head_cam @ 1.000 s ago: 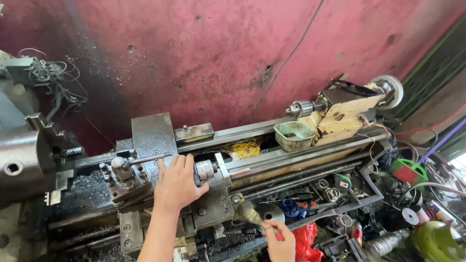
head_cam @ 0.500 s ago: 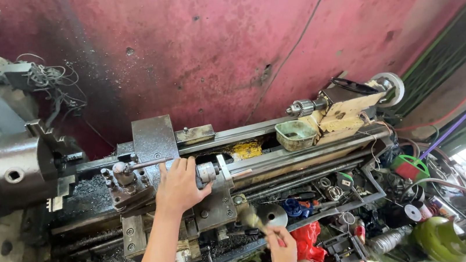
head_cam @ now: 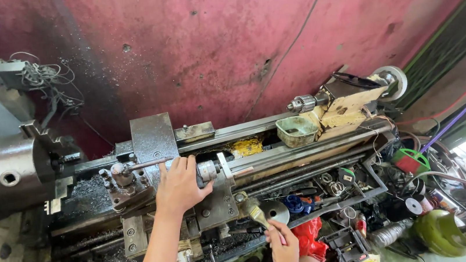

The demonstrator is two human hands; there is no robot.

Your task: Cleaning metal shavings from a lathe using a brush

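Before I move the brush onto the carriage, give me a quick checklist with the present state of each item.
1. Left hand resting on the grey metal lathe carriage: ok, palm down on top.
2. Right hand gripping the wooden-handled paint brush: ok, bristles point up toward the carriage.
3. Round steel three-jaw chuck stopped: cannot tell from one picture; it looks sharp, not blurred.
4. Both hands apart from the chuck: ok.
5. Dark metal chips on the bed beside the carriage: not ok, they lie in a heap.
6. Green plastic tray on the bed, apart from the hands: ok.
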